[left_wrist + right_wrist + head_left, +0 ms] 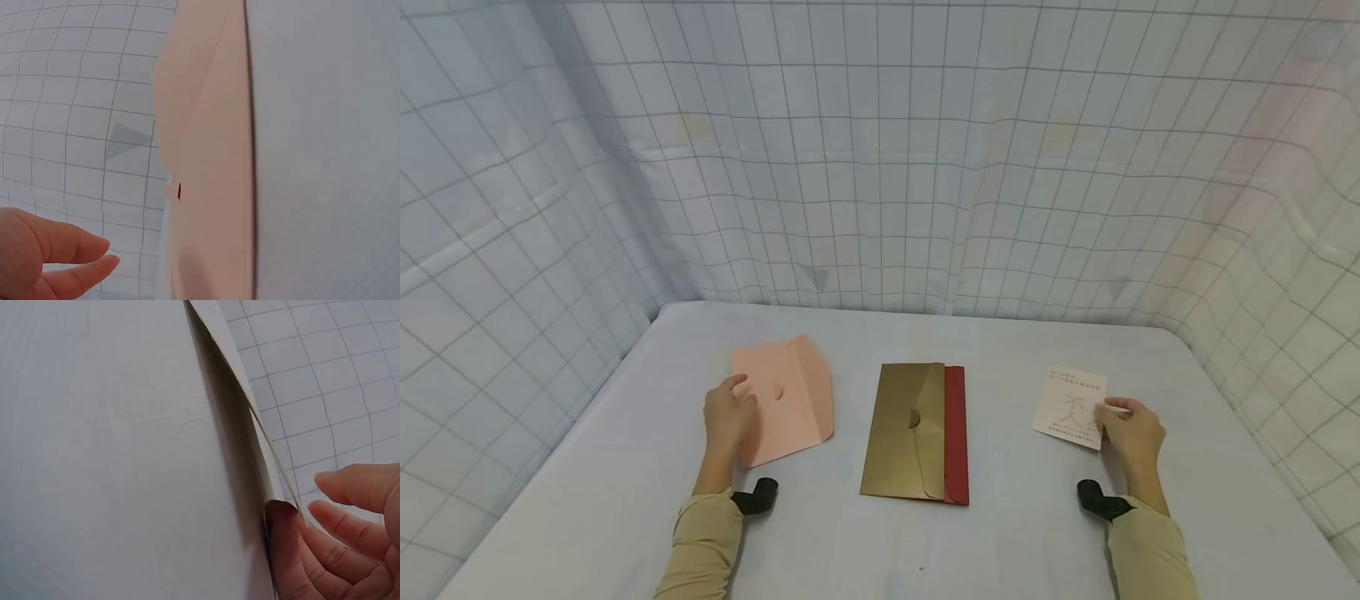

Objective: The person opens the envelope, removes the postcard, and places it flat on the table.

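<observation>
At the left in the head view lies a pink envelope [775,417] with its flap spread to the right. My left hand [730,412] is over its left side, loosely bent, with nothing visible between the fingertips [94,247]. On the right is a small pale card [1067,404] with printed lines and a drawing. My right hand [1133,433] holds the card by its right edge. In the right wrist view, lower fingers [337,553] meet that edge, while two upper digits stand apart from it. The grip is partly hidden.
Between the hands lies a gold envelope [895,433], flap closed, partly covering a red envelope [956,433]. All rest on a white table [1000,542]. White grid-patterned curtains [887,183] surround its back and sides.
</observation>
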Action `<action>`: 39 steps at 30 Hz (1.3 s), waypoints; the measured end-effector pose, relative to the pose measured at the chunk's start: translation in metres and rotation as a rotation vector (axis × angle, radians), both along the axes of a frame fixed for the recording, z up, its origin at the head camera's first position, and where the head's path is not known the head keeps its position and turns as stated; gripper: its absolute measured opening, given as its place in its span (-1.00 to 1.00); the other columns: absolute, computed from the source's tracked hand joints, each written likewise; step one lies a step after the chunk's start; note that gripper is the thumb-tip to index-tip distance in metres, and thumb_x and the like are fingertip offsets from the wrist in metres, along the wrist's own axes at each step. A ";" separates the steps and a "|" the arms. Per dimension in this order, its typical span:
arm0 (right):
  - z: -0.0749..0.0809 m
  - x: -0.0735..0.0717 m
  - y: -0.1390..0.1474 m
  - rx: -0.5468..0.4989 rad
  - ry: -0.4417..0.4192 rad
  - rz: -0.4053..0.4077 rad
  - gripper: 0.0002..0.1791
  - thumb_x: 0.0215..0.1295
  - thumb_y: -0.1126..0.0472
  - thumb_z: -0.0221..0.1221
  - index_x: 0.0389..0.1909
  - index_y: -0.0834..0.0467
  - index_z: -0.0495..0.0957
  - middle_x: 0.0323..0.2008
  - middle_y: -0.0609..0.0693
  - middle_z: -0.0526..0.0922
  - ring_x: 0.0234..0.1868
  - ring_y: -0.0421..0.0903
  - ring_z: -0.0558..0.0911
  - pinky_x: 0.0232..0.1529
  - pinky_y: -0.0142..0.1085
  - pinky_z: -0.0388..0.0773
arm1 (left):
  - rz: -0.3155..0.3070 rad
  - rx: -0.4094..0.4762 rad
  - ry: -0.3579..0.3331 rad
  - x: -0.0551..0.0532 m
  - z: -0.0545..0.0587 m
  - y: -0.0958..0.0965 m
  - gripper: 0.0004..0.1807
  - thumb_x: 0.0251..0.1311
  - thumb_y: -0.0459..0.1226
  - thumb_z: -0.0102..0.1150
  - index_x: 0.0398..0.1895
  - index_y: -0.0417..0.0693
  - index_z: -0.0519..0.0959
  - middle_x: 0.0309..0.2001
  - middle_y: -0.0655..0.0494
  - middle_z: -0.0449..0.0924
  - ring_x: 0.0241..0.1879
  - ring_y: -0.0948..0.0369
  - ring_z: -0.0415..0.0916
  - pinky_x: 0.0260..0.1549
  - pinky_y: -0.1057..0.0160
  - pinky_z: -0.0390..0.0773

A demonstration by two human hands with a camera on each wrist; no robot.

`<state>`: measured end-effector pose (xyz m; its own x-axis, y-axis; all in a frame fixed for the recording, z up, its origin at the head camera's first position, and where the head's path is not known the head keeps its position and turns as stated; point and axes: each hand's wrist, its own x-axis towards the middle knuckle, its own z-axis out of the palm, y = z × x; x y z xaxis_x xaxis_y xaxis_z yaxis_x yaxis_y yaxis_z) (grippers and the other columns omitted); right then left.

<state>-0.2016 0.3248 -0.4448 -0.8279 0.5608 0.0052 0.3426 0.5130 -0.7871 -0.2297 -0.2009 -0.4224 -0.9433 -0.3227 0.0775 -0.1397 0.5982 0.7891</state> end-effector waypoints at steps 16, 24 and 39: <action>0.003 0.002 0.001 -0.004 0.025 -0.054 -0.62 0.20 0.23 0.07 -0.03 0.38 0.52 -0.38 0.24 0.72 -0.78 -0.49 0.40 -0.64 -0.56 0.36 | 0.007 0.010 0.011 -0.005 -0.001 -0.004 -0.46 0.08 -0.44 -0.17 0.22 -0.35 0.35 0.21 -0.51 0.30 -0.26 -0.08 0.34 -0.73 0.39 0.14; 0.006 0.002 0.001 0.005 0.056 -0.095 -0.66 0.22 0.23 0.07 -0.04 0.32 0.54 -0.34 0.22 0.70 -0.71 -0.48 0.37 -0.62 -0.54 0.33 | 0.001 0.002 0.016 -0.004 0.001 -0.001 -0.46 0.08 -0.43 -0.16 0.21 -0.36 0.35 0.22 -0.50 0.28 -0.30 -0.07 0.41 -0.41 0.09 0.46; 0.017 -0.003 -0.006 -0.230 0.193 -0.133 -0.63 0.27 0.27 0.05 0.08 0.32 0.48 -0.68 -0.52 0.35 -0.65 -0.56 0.46 -0.50 -0.65 0.47 | -0.130 0.142 -0.073 -0.002 0.009 0.009 -0.48 0.25 -0.36 -0.15 0.30 -0.28 0.25 0.34 -0.41 0.10 0.30 -0.26 0.14 0.23 -0.21 0.24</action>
